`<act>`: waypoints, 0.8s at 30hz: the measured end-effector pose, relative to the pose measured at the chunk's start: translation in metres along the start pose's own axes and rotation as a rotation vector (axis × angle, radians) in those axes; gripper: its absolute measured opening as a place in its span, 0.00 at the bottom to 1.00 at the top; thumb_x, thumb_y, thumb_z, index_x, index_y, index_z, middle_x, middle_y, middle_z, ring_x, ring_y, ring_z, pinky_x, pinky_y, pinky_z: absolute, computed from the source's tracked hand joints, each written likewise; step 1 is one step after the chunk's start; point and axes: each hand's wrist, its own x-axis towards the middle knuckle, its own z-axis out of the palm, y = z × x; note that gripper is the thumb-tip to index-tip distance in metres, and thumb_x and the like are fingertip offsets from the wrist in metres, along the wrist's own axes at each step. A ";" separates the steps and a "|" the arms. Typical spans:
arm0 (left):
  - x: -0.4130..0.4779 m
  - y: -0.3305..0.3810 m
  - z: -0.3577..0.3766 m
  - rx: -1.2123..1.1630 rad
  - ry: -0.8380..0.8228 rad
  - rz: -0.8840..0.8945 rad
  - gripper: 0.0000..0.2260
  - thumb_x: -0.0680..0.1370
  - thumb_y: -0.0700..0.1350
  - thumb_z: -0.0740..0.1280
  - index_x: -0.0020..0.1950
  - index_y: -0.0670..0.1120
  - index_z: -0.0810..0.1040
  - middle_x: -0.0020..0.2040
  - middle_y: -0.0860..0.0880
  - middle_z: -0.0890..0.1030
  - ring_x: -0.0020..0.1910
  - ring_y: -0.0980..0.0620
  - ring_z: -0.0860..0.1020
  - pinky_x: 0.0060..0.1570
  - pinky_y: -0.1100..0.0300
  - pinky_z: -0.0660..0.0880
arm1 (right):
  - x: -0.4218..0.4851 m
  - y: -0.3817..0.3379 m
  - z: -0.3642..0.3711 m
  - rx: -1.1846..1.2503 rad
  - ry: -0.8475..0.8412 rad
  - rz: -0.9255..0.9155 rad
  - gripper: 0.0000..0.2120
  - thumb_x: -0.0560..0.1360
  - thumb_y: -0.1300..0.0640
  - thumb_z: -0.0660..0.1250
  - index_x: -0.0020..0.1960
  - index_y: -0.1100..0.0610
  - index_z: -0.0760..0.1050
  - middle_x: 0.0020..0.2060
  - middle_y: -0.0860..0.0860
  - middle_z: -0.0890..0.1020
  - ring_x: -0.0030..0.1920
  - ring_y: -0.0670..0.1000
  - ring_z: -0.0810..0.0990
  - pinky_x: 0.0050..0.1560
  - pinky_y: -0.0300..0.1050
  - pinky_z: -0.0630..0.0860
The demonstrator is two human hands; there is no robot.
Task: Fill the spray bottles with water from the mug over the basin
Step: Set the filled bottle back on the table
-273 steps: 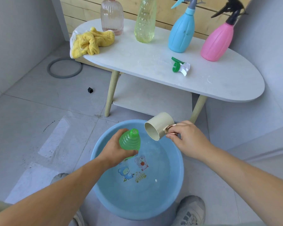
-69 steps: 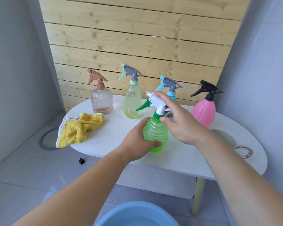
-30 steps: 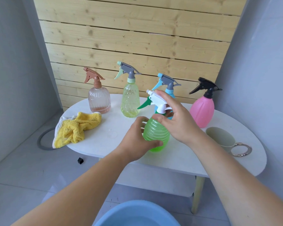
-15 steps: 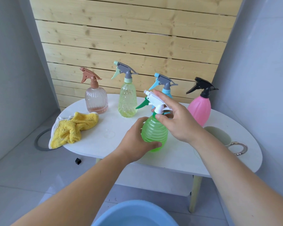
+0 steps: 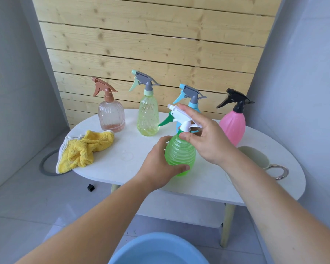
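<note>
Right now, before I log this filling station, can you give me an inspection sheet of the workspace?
Surface: white oval table.
Job's things: green bottle upright on the table, spray head on its neck; mug at the table's right end; blue basin on the floor in front; clear bottle, yellow-green bottle, blue bottle and pink bottle along the back.
Clutter: yellow cloth at the table's left edge.
Hands: left hand grips the green bottle's body; right hand holds its spray head.
Cables: nothing seen.
Surroundings: wood-slat wall behind; grey ring and small black object on the floor.
</note>
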 end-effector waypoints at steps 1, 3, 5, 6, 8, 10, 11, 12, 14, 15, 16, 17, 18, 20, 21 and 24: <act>0.000 0.000 0.000 0.001 0.001 0.000 0.34 0.67 0.47 0.83 0.67 0.58 0.68 0.58 0.56 0.79 0.57 0.62 0.77 0.55 0.57 0.79 | 0.000 -0.001 -0.001 -0.003 -0.003 0.000 0.32 0.76 0.62 0.70 0.73 0.37 0.66 0.64 0.34 0.75 0.66 0.39 0.72 0.60 0.28 0.67; 0.001 -0.001 -0.001 0.003 -0.012 -0.009 0.35 0.67 0.47 0.83 0.67 0.58 0.68 0.58 0.56 0.79 0.58 0.58 0.78 0.56 0.53 0.79 | -0.001 -0.002 -0.003 0.002 -0.037 -0.001 0.32 0.77 0.64 0.67 0.74 0.39 0.65 0.62 0.40 0.77 0.65 0.41 0.74 0.62 0.31 0.70; 0.002 -0.002 -0.001 0.006 -0.034 -0.014 0.35 0.67 0.46 0.83 0.66 0.60 0.67 0.58 0.58 0.78 0.59 0.55 0.79 0.58 0.51 0.79 | -0.003 -0.004 -0.006 0.024 -0.088 -0.006 0.33 0.78 0.68 0.64 0.75 0.42 0.63 0.65 0.45 0.76 0.65 0.43 0.76 0.68 0.42 0.72; 0.002 -0.002 -0.001 0.017 -0.049 -0.011 0.36 0.67 0.46 0.83 0.68 0.59 0.66 0.59 0.58 0.78 0.60 0.55 0.78 0.59 0.52 0.79 | -0.003 -0.004 -0.007 0.032 -0.102 -0.002 0.33 0.78 0.70 0.63 0.76 0.43 0.63 0.66 0.46 0.75 0.64 0.44 0.77 0.69 0.46 0.72; 0.001 -0.002 0.000 0.058 -0.068 0.009 0.40 0.68 0.46 0.82 0.74 0.57 0.64 0.62 0.59 0.77 0.62 0.56 0.76 0.59 0.60 0.75 | -0.002 -0.003 -0.007 0.041 -0.091 0.018 0.34 0.77 0.71 0.63 0.75 0.42 0.64 0.65 0.50 0.76 0.62 0.47 0.79 0.70 0.52 0.70; 0.001 -0.001 0.000 0.071 -0.060 0.024 0.38 0.68 0.44 0.82 0.72 0.57 0.66 0.60 0.62 0.77 0.59 0.58 0.76 0.53 0.72 0.71 | -0.001 -0.001 -0.006 0.050 -0.067 0.032 0.35 0.77 0.71 0.64 0.74 0.41 0.65 0.64 0.52 0.77 0.63 0.50 0.78 0.71 0.54 0.69; 0.001 -0.001 0.000 0.073 -0.050 0.025 0.36 0.68 0.44 0.82 0.69 0.59 0.67 0.57 0.63 0.77 0.57 0.58 0.77 0.50 0.73 0.71 | 0.000 0.000 -0.005 0.050 -0.057 0.036 0.35 0.76 0.71 0.65 0.74 0.41 0.65 0.64 0.49 0.78 0.64 0.49 0.76 0.72 0.54 0.68; 0.001 -0.001 -0.001 0.076 -0.038 0.025 0.35 0.67 0.44 0.82 0.66 0.61 0.67 0.55 0.64 0.78 0.57 0.58 0.77 0.51 0.70 0.72 | 0.000 0.001 -0.005 0.050 -0.047 0.040 0.35 0.76 0.70 0.65 0.74 0.40 0.66 0.65 0.46 0.78 0.66 0.48 0.75 0.72 0.53 0.68; 0.001 -0.001 0.001 0.088 -0.013 0.022 0.34 0.67 0.45 0.82 0.65 0.60 0.68 0.54 0.63 0.79 0.57 0.57 0.78 0.54 0.60 0.76 | 0.000 0.002 -0.003 0.048 -0.022 0.044 0.35 0.76 0.69 0.66 0.73 0.37 0.65 0.63 0.40 0.78 0.67 0.47 0.74 0.72 0.52 0.68; 0.000 -0.001 0.002 0.092 -0.003 0.018 0.33 0.67 0.46 0.82 0.66 0.59 0.69 0.54 0.62 0.80 0.57 0.56 0.79 0.56 0.56 0.77 | 0.000 0.003 -0.001 0.042 -0.006 0.045 0.35 0.76 0.67 0.66 0.72 0.35 0.66 0.61 0.38 0.78 0.66 0.47 0.75 0.72 0.53 0.68; -0.001 0.000 0.002 0.091 0.005 0.016 0.33 0.67 0.47 0.82 0.66 0.59 0.69 0.55 0.61 0.80 0.56 0.56 0.79 0.57 0.54 0.77 | 0.000 0.003 0.000 0.037 0.010 0.045 0.35 0.76 0.66 0.67 0.71 0.33 0.66 0.60 0.37 0.78 0.65 0.48 0.76 0.71 0.53 0.69; -0.002 0.000 0.004 0.092 0.013 0.015 0.33 0.67 0.47 0.82 0.67 0.58 0.70 0.55 0.60 0.81 0.56 0.55 0.79 0.57 0.52 0.78 | 0.000 0.004 0.001 0.032 0.026 0.045 0.35 0.76 0.66 0.67 0.70 0.31 0.66 0.60 0.37 0.78 0.64 0.49 0.77 0.70 0.54 0.71; -0.002 0.001 0.004 0.095 0.019 0.016 0.33 0.67 0.48 0.82 0.67 0.58 0.70 0.54 0.60 0.81 0.56 0.55 0.80 0.56 0.52 0.78 | 0.000 0.004 0.002 0.031 0.040 0.048 0.35 0.76 0.65 0.68 0.69 0.29 0.66 0.61 0.38 0.78 0.62 0.50 0.78 0.68 0.55 0.72; -0.003 0.003 0.005 0.108 0.027 0.018 0.33 0.67 0.49 0.82 0.67 0.57 0.70 0.54 0.59 0.81 0.55 0.55 0.80 0.55 0.53 0.78 | 0.000 0.003 0.003 0.035 0.062 0.049 0.35 0.75 0.65 0.68 0.67 0.27 0.66 0.61 0.38 0.78 0.61 0.50 0.79 0.67 0.55 0.73; -0.003 0.004 0.005 0.116 0.029 0.020 0.34 0.67 0.50 0.82 0.68 0.57 0.70 0.54 0.59 0.81 0.54 0.55 0.80 0.54 0.53 0.78 | 0.000 0.002 0.003 0.038 0.067 0.047 0.35 0.75 0.64 0.69 0.66 0.27 0.67 0.61 0.37 0.78 0.61 0.49 0.79 0.67 0.55 0.73; -0.001 0.004 0.003 0.119 0.008 0.014 0.34 0.67 0.49 0.82 0.67 0.57 0.69 0.53 0.60 0.80 0.54 0.56 0.79 0.53 0.58 0.77 | -0.002 0.001 0.004 0.064 0.082 0.087 0.33 0.76 0.63 0.70 0.64 0.27 0.66 0.58 0.42 0.82 0.57 0.44 0.82 0.66 0.49 0.74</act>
